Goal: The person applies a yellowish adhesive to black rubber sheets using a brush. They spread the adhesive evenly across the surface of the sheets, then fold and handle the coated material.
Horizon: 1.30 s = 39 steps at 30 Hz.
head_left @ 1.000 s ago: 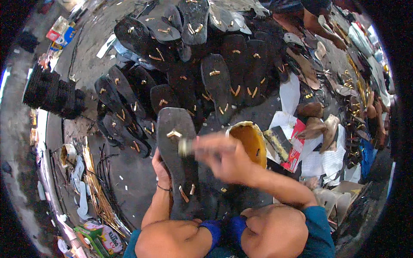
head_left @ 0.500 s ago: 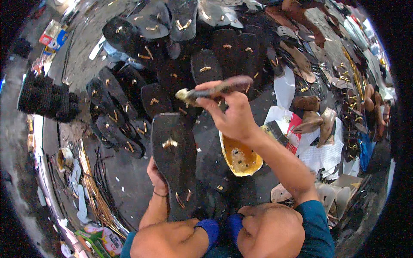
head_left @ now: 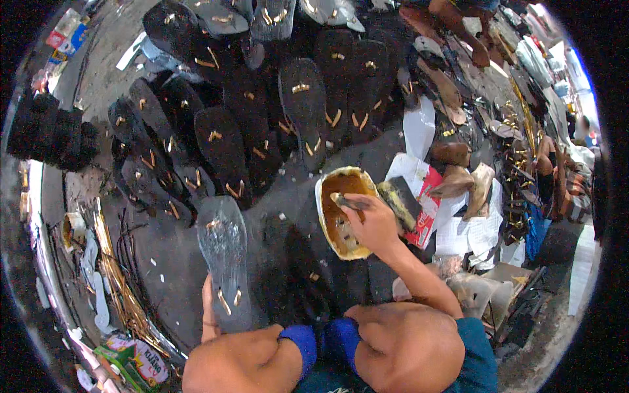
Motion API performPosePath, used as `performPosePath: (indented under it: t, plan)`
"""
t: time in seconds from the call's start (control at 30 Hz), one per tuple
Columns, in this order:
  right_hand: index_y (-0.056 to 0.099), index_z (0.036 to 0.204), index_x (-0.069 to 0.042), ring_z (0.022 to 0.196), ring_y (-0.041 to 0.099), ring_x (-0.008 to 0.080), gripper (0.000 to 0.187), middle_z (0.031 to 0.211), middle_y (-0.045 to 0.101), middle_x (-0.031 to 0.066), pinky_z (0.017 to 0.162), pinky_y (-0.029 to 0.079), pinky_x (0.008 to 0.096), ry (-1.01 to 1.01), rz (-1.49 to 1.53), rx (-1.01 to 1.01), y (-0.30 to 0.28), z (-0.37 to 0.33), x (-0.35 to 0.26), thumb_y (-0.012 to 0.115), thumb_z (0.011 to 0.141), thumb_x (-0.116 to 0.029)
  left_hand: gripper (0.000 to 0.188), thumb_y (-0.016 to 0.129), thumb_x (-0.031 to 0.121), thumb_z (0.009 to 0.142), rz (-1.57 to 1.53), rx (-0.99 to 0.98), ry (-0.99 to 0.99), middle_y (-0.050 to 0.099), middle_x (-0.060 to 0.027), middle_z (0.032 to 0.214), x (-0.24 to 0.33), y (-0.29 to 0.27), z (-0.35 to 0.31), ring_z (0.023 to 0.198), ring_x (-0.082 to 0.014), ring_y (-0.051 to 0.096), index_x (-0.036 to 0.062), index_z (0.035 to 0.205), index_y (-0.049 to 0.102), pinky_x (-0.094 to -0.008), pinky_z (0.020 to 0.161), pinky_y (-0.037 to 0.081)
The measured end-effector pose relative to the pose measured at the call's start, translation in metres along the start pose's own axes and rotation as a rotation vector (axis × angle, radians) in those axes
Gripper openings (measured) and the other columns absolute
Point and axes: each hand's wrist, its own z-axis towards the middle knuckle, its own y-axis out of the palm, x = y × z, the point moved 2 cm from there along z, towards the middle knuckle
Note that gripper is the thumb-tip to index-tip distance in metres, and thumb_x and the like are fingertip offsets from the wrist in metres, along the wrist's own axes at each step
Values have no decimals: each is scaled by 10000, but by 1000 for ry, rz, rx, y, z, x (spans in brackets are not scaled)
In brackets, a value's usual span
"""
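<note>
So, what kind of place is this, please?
Probably a small sandal-making workshop: many dark sandal soles spread on the floor, a container of brownish glue, and the left hand holding one sole.

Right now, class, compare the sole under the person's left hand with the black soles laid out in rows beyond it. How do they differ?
The held sole glistens wet and grey; the rowed soles look matt black. The held sole lies alone near the knees, steadied by the left hand; the rowed soles overlap, untouched. Both share a long sandal shape with small tan strap tabs. The right hand dips a brush into the glue bowl.
</note>
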Motion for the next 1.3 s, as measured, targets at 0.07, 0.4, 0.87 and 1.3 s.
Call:
performPosePath:
  t: [0.07, 0.4, 0.87, 1.3]
  plan:
    - [691, 983, -19, 822, 672, 272, 187, 962, 697, 132, 716, 529, 362, 149, 163, 82, -39, 3, -25, 722, 835, -129, 566, 338, 413, 974, -51, -38, -52, 478, -248, 1289, 5, 11, -9, 1158, -386, 474, -18, 1331, 425, -487, 1012, 381]
    - [705, 1029, -91, 897, 680, 298, 274, 951, 699, 177, 784, 538, 391, 416, 199, -840, -117, -20, -39, 647, 905, -328, 449, 368, 366, 988, -253, -224, -210, 610, -178, 1107, 30, 102, -2, 938, -319, 606, 9, 1193, 546, -447, 863, 503]
    - [661, 1120, -108, 931, 645, 242, 345, 1061, 673, 66, 836, 506, 386, -713, 616, -87, -28, 53, -150, 674, 775, -111, 419, 438, 383, 963, -427, -394, -338, 664, -145, 1029, 38, 176, 28, 909, -263, 642, 30, 1122, 598, -419, 809, 546]
    - [626, 1171, -119, 905, 615, 276, 468, 1025, 652, 61, 752, 467, 416, -781, 597, -127, -40, 61, -157, 690, 709, -159, 383, 394, 345, 1026, -199, -413, -144, 655, -115, 1086, 15, 173, 44, 974, -229, 639, 47, 1174, 583, -374, 899, 525]
